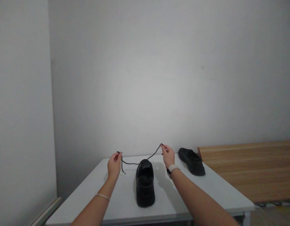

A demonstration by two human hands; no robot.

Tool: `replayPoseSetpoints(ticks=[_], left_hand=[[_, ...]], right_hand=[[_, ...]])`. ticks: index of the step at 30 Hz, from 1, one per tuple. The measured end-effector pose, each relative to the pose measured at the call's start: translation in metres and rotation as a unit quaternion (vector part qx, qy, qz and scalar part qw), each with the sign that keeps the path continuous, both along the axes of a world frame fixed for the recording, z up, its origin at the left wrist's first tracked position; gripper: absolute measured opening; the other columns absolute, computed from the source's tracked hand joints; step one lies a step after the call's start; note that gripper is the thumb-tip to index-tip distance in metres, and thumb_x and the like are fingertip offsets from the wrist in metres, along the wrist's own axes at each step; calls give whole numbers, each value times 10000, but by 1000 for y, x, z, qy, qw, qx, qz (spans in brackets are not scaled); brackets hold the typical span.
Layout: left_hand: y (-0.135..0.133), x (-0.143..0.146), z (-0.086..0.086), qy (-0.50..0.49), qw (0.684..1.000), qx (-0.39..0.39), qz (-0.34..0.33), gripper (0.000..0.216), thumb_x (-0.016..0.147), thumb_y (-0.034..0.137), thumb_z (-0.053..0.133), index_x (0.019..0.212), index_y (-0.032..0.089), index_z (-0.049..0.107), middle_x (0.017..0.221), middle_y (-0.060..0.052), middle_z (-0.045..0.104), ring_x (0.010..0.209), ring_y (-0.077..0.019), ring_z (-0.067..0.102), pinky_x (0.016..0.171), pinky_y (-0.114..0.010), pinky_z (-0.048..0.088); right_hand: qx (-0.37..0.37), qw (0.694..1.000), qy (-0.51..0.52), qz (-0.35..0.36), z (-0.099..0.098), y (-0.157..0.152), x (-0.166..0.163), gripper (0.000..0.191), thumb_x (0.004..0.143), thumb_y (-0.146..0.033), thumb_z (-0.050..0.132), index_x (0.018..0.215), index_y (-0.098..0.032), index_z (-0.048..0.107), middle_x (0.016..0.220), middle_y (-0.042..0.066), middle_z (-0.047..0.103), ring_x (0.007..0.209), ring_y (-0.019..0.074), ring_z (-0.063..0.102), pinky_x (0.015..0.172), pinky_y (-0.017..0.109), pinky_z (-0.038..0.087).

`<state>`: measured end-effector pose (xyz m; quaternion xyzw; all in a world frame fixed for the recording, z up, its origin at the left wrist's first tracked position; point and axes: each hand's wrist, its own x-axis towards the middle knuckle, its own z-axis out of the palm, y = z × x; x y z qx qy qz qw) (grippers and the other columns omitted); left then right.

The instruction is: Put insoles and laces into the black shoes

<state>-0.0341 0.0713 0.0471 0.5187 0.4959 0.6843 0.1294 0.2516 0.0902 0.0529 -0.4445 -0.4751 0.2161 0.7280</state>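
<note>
A black shoe (145, 188) stands in the middle of the white table, its heel toward me and its toe toward the wall. From its front a black shoelace (131, 163) spreads out to both sides. My left hand (115, 164) pinches one side of the lace above the table, left of the shoe, and a loose end dangles below the fingers. Right of the shoe, my right hand (167, 155) is raised and pinches the other side, which slants up from the shoe. The lace hangs a little slack on the left.
A second black shoe (192, 161) sits at the table's back right, near the edge. The white table (88, 201) backs onto a grey wall (145, 78). Right of it is a wood-grain panel (250, 171). Another wall (22, 110) rises on the left.
</note>
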Motion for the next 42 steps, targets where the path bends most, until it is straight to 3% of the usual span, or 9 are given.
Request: replayPoseSetpoints(ticks=[6,12,18,25,30,35,38,42], left_hand=[[-13,9,58,131,984,-11,-118,173,930,301,641,981,136,659,987,-41,683,872,-195,666,789,-382,564],[-29,9,86,236,955,-31,-179,171,929,306,641,957,140,667,967,-34,687,854,-191,666,777,-369,564],[-50,-6,99,296,934,-46,-197,166,924,298,646,916,134,671,927,-24,688,841,-190,665,770,-364,561],[-58,-22,102,292,933,-74,-195,165,921,284,653,844,138,657,817,1,670,720,-149,645,695,-317,557],[-61,-38,115,268,949,-61,-157,156,914,277,661,844,138,653,818,0,664,730,-150,640,708,-324,550],[-60,-58,137,264,957,-40,-113,153,917,286,655,889,136,651,860,-8,661,768,-162,642,722,-336,547],[-58,-69,137,271,955,-53,-107,159,915,285,658,862,136,647,829,0,654,734,-152,634,695,-318,544],[-56,-87,116,293,943,-112,-114,174,922,280,650,828,134,639,784,13,644,672,-132,619,640,-286,539]], right_hand=[[27,968,-203,143,56,-7,-29,179,938,-298,633,1027,-143,641,996,41,664,825,169,655,726,344,569],[52,912,-320,249,79,-33,-77,152,933,-292,641,961,-143,653,944,28,672,817,164,656,741,345,566],[36,892,-335,301,79,-43,-112,170,955,-299,612,956,-131,638,846,4,658,673,123,639,612,273,560],[31,878,-352,323,77,-51,-124,202,959,-332,605,971,-133,639,824,-1,652,632,112,622,582,260,549],[44,884,-343,315,79,-52,-117,165,951,-297,618,981,-135,638,875,12,656,702,129,640,617,276,560],[29,894,-351,278,78,-46,-91,166,960,-297,602,987,-136,631,891,16,652,707,130,637,613,273,557],[-2,872,-401,279,74,-46,-72,180,965,-308,596,956,-132,634,832,0,649,650,115,626,591,262,549],[-54,806,-499,313,63,-52,-53,180,946,-301,626,891,-131,645,783,-16,649,606,103,612,559,241,536]])
